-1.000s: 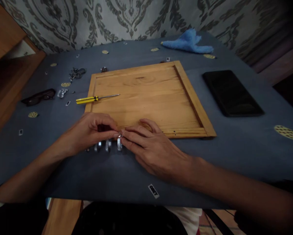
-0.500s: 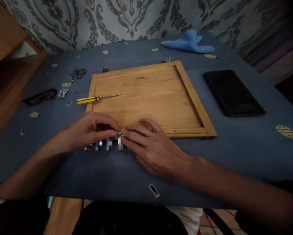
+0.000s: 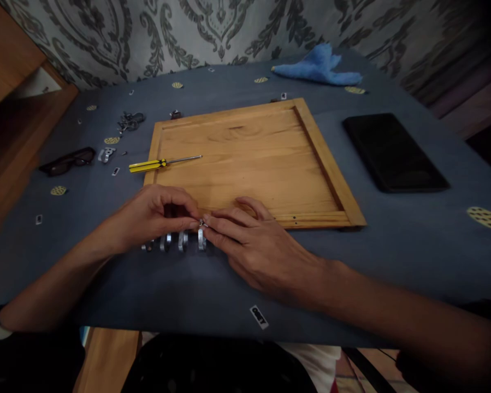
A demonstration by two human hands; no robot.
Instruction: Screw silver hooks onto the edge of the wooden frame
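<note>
A shallow wooden panel with a raised frame [image 3: 245,147] lies on the table. Along its near edge stand several curved silver metal hooks [image 3: 182,241]. At the rightmost metal hook [image 3: 202,240], my left hand [image 3: 157,215] pinches the small upper part between thumb and index finger. My right hand [image 3: 257,245] meets it from the other side, its thumb and fingertips closed on the same part, the other fingers resting over the frame edge. The fingertips partly hide that upper part. A yellow-handled screwdriver [image 3: 149,166] lies across the panel's left side.
Left on the blue patterned tablecloth [image 3: 179,305] are sunglasses [image 3: 69,161], a loose silver hook [image 3: 106,155] and a pile of dark metal pieces [image 3: 130,121]. A black tablet [image 3: 395,153] lies right, a blue cloth [image 3: 319,68] at the back. A wooden cabinet [image 3: 16,49] borders the left.
Both hands stay at the rightmost hook, with only a slight shift of the fingertips. The view has moved very slightly; the other things lie as before.
</note>
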